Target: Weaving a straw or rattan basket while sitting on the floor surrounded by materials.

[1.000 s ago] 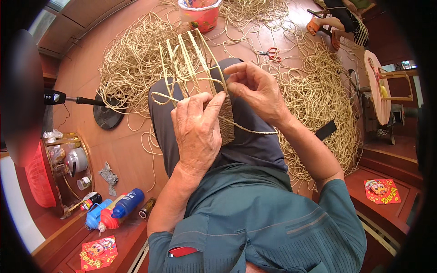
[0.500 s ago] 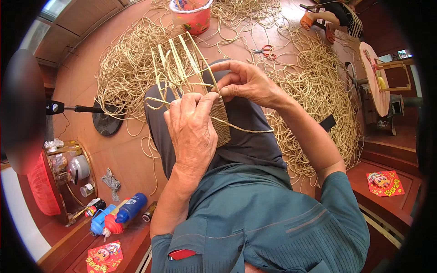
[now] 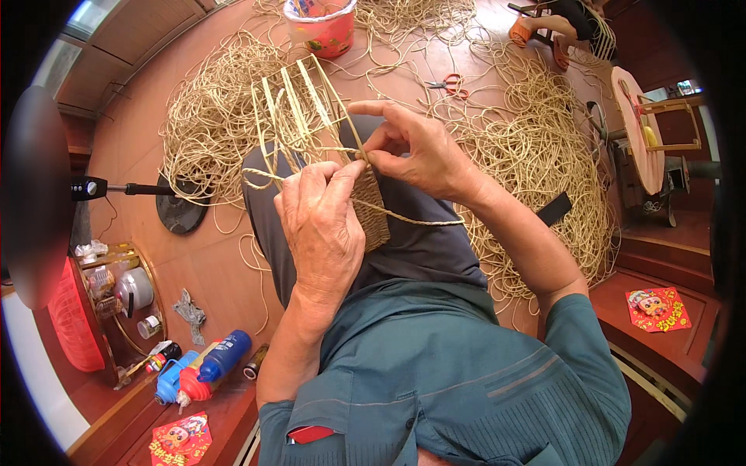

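Across my thighs rests a partly woven straw basket point(image 3: 374, 217), its dense woven wall nearest me and bare frame strips point(image 3: 314, 95) sticking out beyond it. My left hand point(image 3: 320, 221) is closed over the woven edge, thumb and forefinger pressed at its corner. My right hand point(image 3: 423, 155) pinches the twisted straw cord beside the corner strip, its fingertips almost touching my left thumb; its forefinger is stretched out. One length of cord point(image 3: 412, 220) trails rightward over my trouser leg. Loose loops of cord stick out left of the basket. My left hand hides part of the weave.
Heaps of straw cord lie on the floor at left point(image 3: 214, 124) and right point(image 3: 536, 155). Red-handled scissors point(image 3: 452, 85) and a red bucket point(image 3: 322, 35) are ahead. A black round stand base point(image 3: 181, 206) is at left, near bottles point(image 3: 225, 356). Another person's sandalled feet show far right.
The basket and both hands have shifted slightly left in the view. My right hand has lowered a little, its fingertips still at the corner strip.
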### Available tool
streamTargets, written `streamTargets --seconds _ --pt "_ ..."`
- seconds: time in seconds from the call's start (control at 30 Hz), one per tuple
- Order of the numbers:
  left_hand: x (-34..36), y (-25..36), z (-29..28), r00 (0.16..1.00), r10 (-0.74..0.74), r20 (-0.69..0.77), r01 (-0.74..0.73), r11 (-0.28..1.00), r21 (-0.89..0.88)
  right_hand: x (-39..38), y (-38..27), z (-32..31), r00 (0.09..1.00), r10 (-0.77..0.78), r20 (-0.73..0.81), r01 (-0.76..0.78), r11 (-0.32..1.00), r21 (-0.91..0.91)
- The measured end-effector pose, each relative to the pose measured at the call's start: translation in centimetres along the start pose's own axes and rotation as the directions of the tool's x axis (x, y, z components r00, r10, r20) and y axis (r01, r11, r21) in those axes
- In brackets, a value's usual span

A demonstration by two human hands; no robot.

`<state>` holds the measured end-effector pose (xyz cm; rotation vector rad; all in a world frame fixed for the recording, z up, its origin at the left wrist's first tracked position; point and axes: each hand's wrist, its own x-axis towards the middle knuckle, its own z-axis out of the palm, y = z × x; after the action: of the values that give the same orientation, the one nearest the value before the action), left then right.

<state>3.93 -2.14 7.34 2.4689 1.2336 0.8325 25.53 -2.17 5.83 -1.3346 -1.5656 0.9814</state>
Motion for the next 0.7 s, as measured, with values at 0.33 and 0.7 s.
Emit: streamTargets --seconds 0.33,0.7 --pt "-0.3 0.3 -0.2 0.999 -0.049 0.011 0.05 0.997 -0.055 -0.7 2.1 2.7 0.977 0.178 -0.121 -0.087 0.842 0.533" --pt "-0.6 0.2 -0.1 0.998 -0.053 -0.036 0.05 0.994 -0.1 -1.5 2.4 5.4 0.906 0.347 -0.242 0.019 0.539 0.842"
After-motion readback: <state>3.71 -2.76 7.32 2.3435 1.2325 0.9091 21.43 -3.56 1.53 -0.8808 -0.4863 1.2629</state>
